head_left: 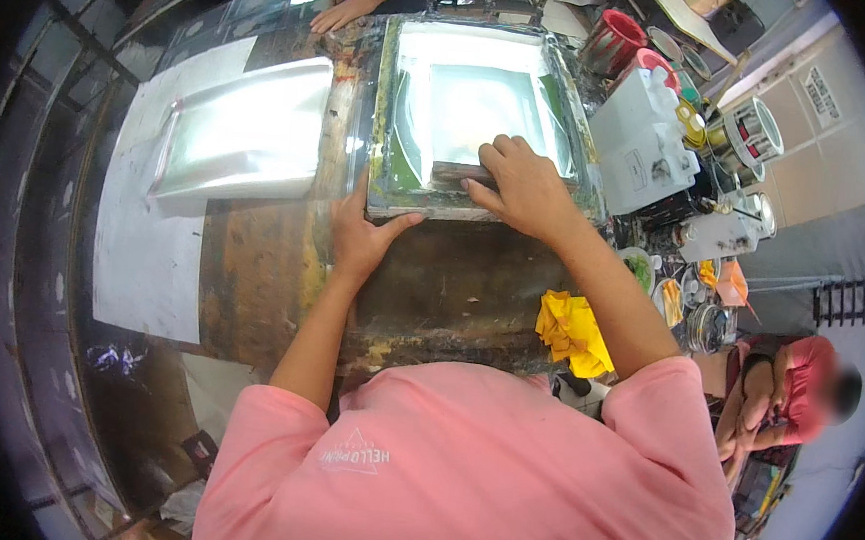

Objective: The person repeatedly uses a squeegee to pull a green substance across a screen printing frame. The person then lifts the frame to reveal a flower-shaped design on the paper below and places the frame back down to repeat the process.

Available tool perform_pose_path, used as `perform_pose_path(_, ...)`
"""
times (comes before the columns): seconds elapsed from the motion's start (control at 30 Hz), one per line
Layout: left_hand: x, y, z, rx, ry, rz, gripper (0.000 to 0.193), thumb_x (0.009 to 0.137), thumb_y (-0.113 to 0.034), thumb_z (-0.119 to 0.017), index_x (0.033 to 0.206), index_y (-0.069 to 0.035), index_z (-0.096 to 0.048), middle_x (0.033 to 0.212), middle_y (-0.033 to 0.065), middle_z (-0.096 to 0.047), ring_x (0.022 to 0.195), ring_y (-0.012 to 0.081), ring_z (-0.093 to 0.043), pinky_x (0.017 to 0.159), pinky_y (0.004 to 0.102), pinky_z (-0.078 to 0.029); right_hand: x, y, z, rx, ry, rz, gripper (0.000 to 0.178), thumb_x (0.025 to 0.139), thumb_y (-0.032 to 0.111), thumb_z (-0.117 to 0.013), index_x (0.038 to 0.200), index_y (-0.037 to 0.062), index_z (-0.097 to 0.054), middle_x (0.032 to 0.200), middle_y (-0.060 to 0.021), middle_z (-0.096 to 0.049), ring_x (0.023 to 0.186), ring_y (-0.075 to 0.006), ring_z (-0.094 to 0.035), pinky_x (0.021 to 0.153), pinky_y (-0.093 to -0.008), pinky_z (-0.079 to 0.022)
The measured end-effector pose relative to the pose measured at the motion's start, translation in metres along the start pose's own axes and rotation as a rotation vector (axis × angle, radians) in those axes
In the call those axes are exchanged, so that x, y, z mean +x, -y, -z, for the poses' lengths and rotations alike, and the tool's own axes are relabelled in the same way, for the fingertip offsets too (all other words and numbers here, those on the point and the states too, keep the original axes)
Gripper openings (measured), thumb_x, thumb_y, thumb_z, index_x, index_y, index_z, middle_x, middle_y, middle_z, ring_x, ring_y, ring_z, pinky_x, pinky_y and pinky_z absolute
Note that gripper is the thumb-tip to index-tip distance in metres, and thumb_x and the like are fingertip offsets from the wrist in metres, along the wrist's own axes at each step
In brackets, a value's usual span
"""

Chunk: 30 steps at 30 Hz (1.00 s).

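Framed screen [474, 102] beneath the right hand [523, 188]
The framed screen lies ahead-right of the left hand [361, 237], opened wide around one corner; the right, angled leftward, wraps fingers and thumb around a dark bar [451, 171] left of its knuckles

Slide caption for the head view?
Right hand gripping a dark bar within the frame, left hand at its near left corner.

Reflected white light glares off the screen-printing mesh [484, 103] at twelve o'clock and clear plastic sheets [247, 127] at ten; the central worktable [432, 280] is dimmer. Rack bars [94, 43] bow near the ten-o'clock rim, black vignetting surrounds everything, and a head [838, 392] past three is blurred.
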<state>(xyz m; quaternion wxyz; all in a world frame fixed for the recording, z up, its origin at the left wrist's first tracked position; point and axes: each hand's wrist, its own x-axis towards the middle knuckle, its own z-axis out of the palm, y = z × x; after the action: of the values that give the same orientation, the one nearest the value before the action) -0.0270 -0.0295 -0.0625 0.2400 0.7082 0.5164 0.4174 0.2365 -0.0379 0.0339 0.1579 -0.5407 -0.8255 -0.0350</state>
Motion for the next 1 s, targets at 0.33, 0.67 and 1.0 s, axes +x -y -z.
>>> perform_pose_path(0.33, 0.067, -0.064, 0.008, -0.415, -0.284, -0.110, 0.101, 0.090, -0.036, -0.088, 0.160, 0.012, -0.033, 0.141, 0.0228, -0.058, 0.125, 0.0287, -0.058, 0.110, 0.0406, -0.044, 0.088, -0.015, 0.086, -0.261, -0.548, 0.074, 0.040, 0.095, 0.047, -0.069, 0.100, 0.0067, -0.071, 0.091, -0.0119, -0.071, 0.091, -0.0338, -0.068, 0.086, -0.0495, -0.045)
perform_pose_path(0.67, -0.007, -0.014, -0.019, 0.858, 0.348, 0.016, 0.120, 0.088, -0.086, -0.056, 0.166, 0.001, -0.030, 0.175, 0.0219, -0.023, 0.165, 0.0388, -0.010, 0.119, 0.0789, 0.009, 0.155, -0.045, 0.135, -0.137, -0.586, 0.060, 0.056, 0.098, 0.050, -0.056, 0.082, 0.0000, -0.074, 0.082, -0.0221, -0.074, 0.085, -0.0389, -0.072, 0.086, -0.0517, -0.051)
perform_pose_path(1.0, 0.094, -0.045, -0.003, 0.284, -0.109, -0.174, 0.060, 0.097, -0.037, -0.076, 0.136, 0.007, -0.066, 0.143, 0.0278, -0.064, 0.144, 0.0438, -0.051, 0.126, 0.0558, -0.026, 0.164, -0.042, 0.149, -0.112, -0.496, -0.014, 0.057, 0.096, 0.052, -0.057, 0.082, -0.0006, -0.074, 0.079, -0.0248, -0.072, 0.083, -0.0433, -0.071, 0.081, -0.0543, -0.052)
